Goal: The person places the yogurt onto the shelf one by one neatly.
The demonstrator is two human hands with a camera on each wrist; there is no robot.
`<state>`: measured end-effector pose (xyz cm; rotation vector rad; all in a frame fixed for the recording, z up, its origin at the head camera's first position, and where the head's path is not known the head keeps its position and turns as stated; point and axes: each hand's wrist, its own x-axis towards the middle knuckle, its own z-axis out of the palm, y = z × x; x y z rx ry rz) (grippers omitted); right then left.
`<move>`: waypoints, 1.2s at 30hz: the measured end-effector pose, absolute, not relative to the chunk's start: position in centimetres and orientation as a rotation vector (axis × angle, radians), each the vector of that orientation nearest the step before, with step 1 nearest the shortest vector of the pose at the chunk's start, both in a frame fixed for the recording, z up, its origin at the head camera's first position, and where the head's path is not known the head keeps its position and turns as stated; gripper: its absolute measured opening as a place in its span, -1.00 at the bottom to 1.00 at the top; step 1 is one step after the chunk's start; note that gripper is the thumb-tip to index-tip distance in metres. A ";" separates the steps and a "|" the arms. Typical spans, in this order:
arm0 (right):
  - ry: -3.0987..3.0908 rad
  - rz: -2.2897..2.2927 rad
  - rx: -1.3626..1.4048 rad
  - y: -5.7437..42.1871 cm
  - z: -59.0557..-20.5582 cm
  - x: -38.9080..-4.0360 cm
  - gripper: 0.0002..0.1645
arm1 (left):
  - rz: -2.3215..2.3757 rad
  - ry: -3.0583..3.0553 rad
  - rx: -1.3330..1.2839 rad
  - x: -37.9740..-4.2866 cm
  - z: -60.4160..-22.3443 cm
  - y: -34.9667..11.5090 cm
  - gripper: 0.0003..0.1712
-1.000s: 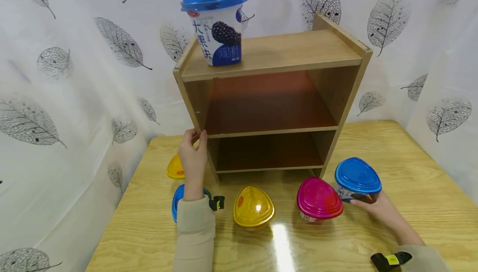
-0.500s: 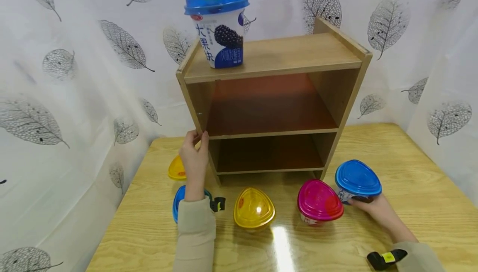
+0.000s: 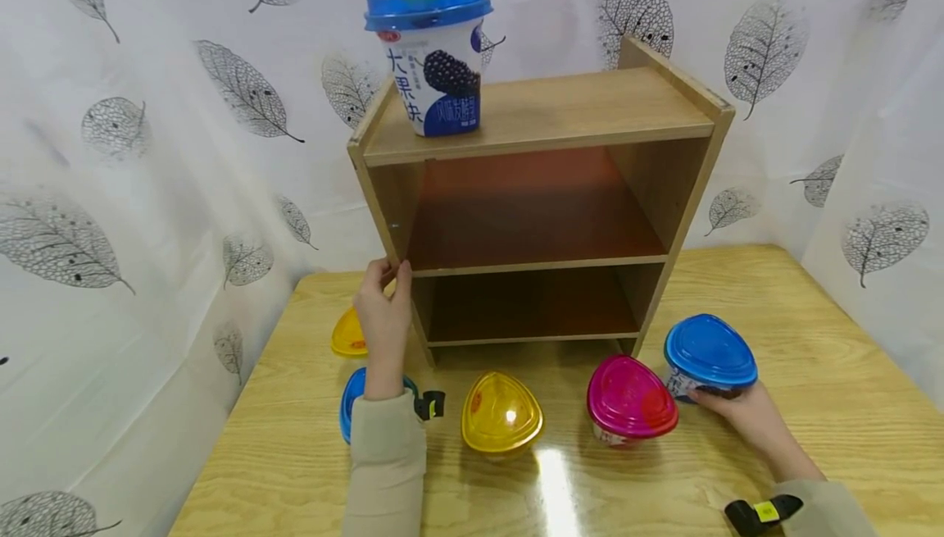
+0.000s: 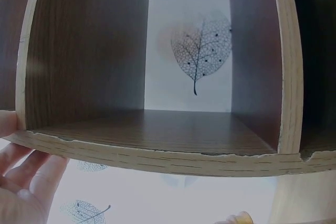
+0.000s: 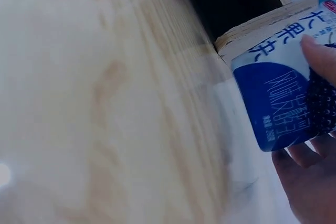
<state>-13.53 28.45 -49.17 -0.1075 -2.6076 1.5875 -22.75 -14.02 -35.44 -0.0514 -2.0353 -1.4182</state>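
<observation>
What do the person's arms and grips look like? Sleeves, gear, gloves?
Left grip and right grip: bare, no gloves. Left sleeve and right sleeve: long, plain beige; the left shows a crease below the cuff. Each wrist carries a small black device, left device and right device, with a yellow patch. Patch text isn't legible.

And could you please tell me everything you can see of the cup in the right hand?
The cup has a translucent blue, plastic-looking lid, rounded-triangular and seated on top. Its side is white and blue, printed with a dark berry and characters. It is roughly upright, lid up, to the right of the pink-lidded cup and of the shelf unit. The right hand grips it round the side, below the lid. Whether its base touches the table is hard to tell.
</observation>
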 end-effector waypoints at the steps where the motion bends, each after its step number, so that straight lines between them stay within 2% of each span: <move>1: -2.606 1.560 -0.102 28.4 -49.0 -13.5 0.01 | -1.412 -2.037 -0.050 -22.7 -35.4 -14.0 -0.77; 9: -2.547 1.490 -0.067 27.6 -47.5 -13.3 0.00 | -1.400 -2.042 -0.046 -22.7 -35.4 -14.1 -0.76; 16: -2.455 1.506 0.002 28.8 -47.6 -13.9 -0.01 | -1.398 -2.027 -0.052 -22.6 -35.3 -14.0 -0.76; 27: -2.420 1.386 0.065 27.3 -40.7 -12.8 -0.03 | -1.405 -2.029 -0.051 -22.5 -35.2 -14.0 -0.77; 36: -2.303 1.425 0.131 27.1 -36.6 -13.2 -0.01 | -1.412 -2.041 -0.050 -22.7 -35.4 -14.0 -0.77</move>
